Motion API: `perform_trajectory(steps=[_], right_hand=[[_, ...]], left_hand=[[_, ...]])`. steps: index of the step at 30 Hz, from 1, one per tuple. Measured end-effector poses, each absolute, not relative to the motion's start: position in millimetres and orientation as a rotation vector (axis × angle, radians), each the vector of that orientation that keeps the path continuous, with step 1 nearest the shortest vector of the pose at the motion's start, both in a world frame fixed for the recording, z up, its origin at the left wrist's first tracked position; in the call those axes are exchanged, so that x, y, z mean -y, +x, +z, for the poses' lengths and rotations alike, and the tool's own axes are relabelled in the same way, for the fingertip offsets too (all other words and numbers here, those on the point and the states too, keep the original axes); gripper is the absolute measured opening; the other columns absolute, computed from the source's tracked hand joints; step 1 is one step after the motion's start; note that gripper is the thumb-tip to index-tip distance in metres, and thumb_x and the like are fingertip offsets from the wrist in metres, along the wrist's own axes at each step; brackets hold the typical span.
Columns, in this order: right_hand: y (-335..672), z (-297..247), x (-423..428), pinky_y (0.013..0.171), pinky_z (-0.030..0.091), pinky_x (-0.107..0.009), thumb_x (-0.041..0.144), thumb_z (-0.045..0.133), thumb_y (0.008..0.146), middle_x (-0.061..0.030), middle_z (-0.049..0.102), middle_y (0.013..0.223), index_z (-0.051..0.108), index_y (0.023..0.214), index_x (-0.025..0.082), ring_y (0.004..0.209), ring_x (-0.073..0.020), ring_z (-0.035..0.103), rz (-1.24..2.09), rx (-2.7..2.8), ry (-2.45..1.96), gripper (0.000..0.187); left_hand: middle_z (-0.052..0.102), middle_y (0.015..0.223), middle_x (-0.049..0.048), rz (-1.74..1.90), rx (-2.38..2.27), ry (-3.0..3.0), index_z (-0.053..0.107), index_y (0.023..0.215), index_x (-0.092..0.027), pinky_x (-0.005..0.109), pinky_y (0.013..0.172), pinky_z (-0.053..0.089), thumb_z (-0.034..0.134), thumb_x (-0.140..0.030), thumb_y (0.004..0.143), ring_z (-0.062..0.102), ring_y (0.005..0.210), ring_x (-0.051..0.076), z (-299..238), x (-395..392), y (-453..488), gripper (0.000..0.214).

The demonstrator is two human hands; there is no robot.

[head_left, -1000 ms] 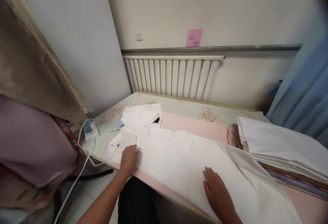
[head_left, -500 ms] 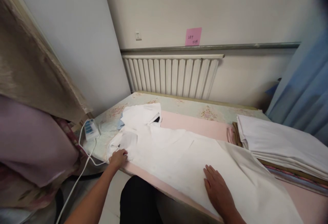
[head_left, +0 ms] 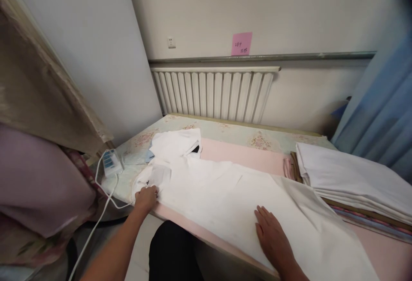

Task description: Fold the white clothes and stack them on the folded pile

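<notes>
A white garment [head_left: 225, 195] lies spread along the near edge of a table topped with a pink pad [head_left: 244, 154]. My left hand [head_left: 146, 198] is at the garment's left end, fingers curled and pinching the cloth near a small dark mark. My right hand [head_left: 273, 236] lies flat on the garment further right, fingers stretched out and pressed on the fabric.
A folded white garment [head_left: 176, 143] lies at the back left. A stack of folded white cloths [head_left: 350, 178] sits on striped fabric at the right. A white power strip [head_left: 111, 163] with cable hangs at the table's left corner. A radiator [head_left: 212, 94] lines the wall; a blue curtain [head_left: 383, 113] hangs at the right.
My left hand slid left along the garment to its end and curled onto the cloth there. My right hand stayed flat in place.
</notes>
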State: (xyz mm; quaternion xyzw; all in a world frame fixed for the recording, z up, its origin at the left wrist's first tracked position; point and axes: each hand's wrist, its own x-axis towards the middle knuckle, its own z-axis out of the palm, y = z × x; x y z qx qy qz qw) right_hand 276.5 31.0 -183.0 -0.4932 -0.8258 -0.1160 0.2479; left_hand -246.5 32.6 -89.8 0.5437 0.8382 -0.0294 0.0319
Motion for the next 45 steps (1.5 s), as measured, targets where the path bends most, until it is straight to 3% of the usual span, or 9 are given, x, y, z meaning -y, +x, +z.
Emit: perform_trajectory(steps=[9, 14, 17, 19, 25, 33, 38, 42, 45], right_hand=[[272.8, -173.7, -31.6, 0.106, 0.035, -0.041, 0.029, 0.040, 0.093, -0.0102, 0.057, 0.132, 0.059, 0.123, 0.014, 0.126, -0.0241, 0.049, -0.370, 2.240, -1.334, 0.038], [272.4, -170.9, -30.4, 0.105, 0.037, -0.041, 0.026, 0.043, 0.091, -0.0101, 0.057, 0.133, 0.058, 0.123, 0.013, 0.125, -0.0248, 0.050, -0.409, 2.261, -1.347, 0.038], [272.2, -169.9, -29.5, 0.106, 0.037, -0.041, 0.026, 0.044, 0.091, -0.0101, 0.056, 0.134, 0.058, 0.124, 0.013, 0.126, -0.0245, 0.049, -0.380, 2.258, -1.362, 0.038], [272.0, -169.5, -29.4, 0.106, 0.037, -0.041, 0.025, 0.044, 0.091, -0.0099, 0.056, 0.134, 0.058, 0.124, 0.013, 0.127, -0.0243, 0.048, -0.360, 2.253, -1.369, 0.038], [271.5, -169.6, -30.8, 0.107, 0.036, -0.041, 0.024, 0.044, 0.090, -0.0092, 0.056, 0.135, 0.058, 0.125, 0.015, 0.127, -0.0239, 0.048, -0.320, 2.249, -1.390, 0.039], [271.0, -165.1, -29.6, 0.107, 0.036, -0.041, 0.022, 0.044, 0.090, -0.0099, 0.056, 0.134, 0.057, 0.125, 0.014, 0.127, -0.0241, 0.048, -0.294, 2.252, -1.389, 0.039], [270.3, -163.7, -29.5, 0.106, 0.036, -0.041, 0.021, 0.044, 0.089, -0.0092, 0.056, 0.134, 0.057, 0.125, 0.015, 0.127, -0.0239, 0.049, -0.305, 2.238, -1.395, 0.038], [270.8, -165.5, -30.0, 0.106, 0.036, -0.041, 0.022, 0.044, 0.089, -0.0091, 0.056, 0.134, 0.058, 0.124, 0.015, 0.127, -0.0240, 0.049, -0.332, 2.236, -1.383, 0.038], [270.8, -165.9, -30.1, 0.107, 0.035, -0.040, 0.022, 0.044, 0.089, -0.0088, 0.056, 0.134, 0.058, 0.124, 0.015, 0.127, -0.0239, 0.048, -0.332, 2.243, -1.391, 0.038]], left_hand=[[0.066, 0.108, 0.0132, -0.043, -2.689, 1.664, 0.065, 0.098, -0.018, 0.044, 0.087, 0.040, 0.047, -0.014, 0.077, 0.055, 0.107, 0.030, -74.5, -29.7, -230.1, 0.029], [0.041, 0.144, 0.0179, 0.108, -2.716, 1.815, 0.049, 0.130, -0.012, 0.050, 0.104, 0.030, 0.046, -0.020, 0.083, 0.028, 0.137, 0.034, -73.7, -46.8, -187.1, 0.048], [0.035, 0.150, 0.0126, 0.177, -2.562, 2.023, 0.045, 0.135, -0.012, 0.040, 0.111, 0.027, 0.041, -0.022, 0.088, 0.024, 0.141, 0.025, -91.8, -56.4, -138.6, 0.048], [0.036, 0.150, 0.0101, 0.211, -2.473, 2.113, 0.045, 0.136, -0.013, 0.036, 0.112, 0.027, 0.039, -0.026, 0.090, 0.025, 0.141, 0.023, -108.7, -58.0, -107.0, 0.048], [0.041, 0.147, 0.0150, 0.290, -2.504, 2.129, 0.047, 0.136, -0.011, 0.046, 0.111, 0.025, 0.037, -0.029, 0.092, 0.029, 0.139, 0.029, -143.7, -50.2, -66.3, 0.048], [0.036, 0.147, 0.0215, 0.417, -2.463, 2.125, 0.041, 0.137, -0.006, 0.039, 0.103, 0.037, 0.041, -0.022, 0.089, 0.041, 0.131, 0.029, -126.4, -65.5, -70.1, 0.050], [0.040, 0.147, 0.0136, 0.458, -2.329, 2.097, 0.052, 0.129, -0.017, 0.038, 0.092, 0.045, 0.042, -0.009, 0.085, 0.057, 0.111, 0.026, -117.4, -79.2, -61.5, 0.046], [0.044, 0.145, 0.0079, 0.569, -2.328, 1.981, 0.050, 0.130, -0.019, 0.032, 0.100, 0.040, 0.044, -0.009, 0.085, 0.049, 0.123, 0.022, -116.1, -85.2, -53.8, 0.047], [0.044, 0.142, 0.0175, 0.692, -2.455, 1.708, 0.041, 0.135, -0.007, 0.033, 0.105, 0.036, 0.042, -0.017, 0.089, 0.041, 0.131, 0.024, -115.8, -93.1, -55.6, 0.047]])
